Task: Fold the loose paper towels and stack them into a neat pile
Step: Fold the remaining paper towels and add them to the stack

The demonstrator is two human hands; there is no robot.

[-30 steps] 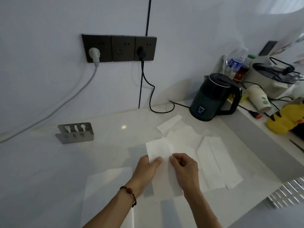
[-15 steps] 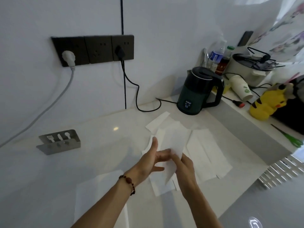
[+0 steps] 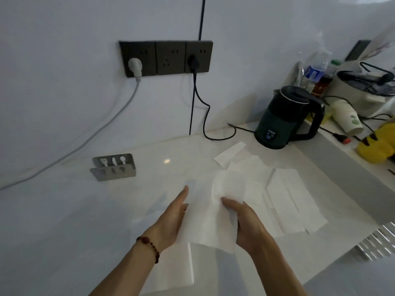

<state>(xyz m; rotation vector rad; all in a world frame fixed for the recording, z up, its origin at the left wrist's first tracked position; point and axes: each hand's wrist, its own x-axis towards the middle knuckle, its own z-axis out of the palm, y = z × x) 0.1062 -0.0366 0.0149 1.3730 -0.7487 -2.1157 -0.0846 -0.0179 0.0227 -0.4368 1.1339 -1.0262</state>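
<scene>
A: Start at the left. What's at nine o'clock?

B: A grey cable (image 3: 89, 144) slants down the wall from a grey plug in the dark socket strip (image 3: 166, 58). Below it, a small metal cutlery holder (image 3: 113, 167) stands on the white counter (image 3: 64, 210).

A: And nearer the person, at seven o'clock?

B: A flat paper towel (image 3: 175, 268) lies on the counter, partly under the left forearm, which wears a beaded bracelet (image 3: 150, 246).

A: The left hand?

B: The left hand (image 3: 171, 218) has its fingers straight and together, pointing toward twelve o'clock. It lies against the left edge of the held towel (image 3: 208, 216); whether the thumb grips underneath, I cannot tell.

A: Where is that towel?

B: Dead centre, lifted between both hands, sheet creased down its middle, lower edge hanging toward six o'clock.

A: The right hand?

B: The right hand (image 3: 245, 223) has its fingers curled and clamped on the towel's right side.

A: Further right?

B: Loose towels (image 3: 286, 195) lie spread and overlapping on the counter at three o'clock, one narrow folded strip (image 3: 229, 153) toward one o'clock. Behind them stands a dark kettle (image 3: 288, 118) with a lit display, its black cord running to the socket strip. At two o'clock are a bottle (image 3: 315, 69), a tipped paper cup (image 3: 346, 119) and a yellow plush toy (image 3: 378, 144).
</scene>
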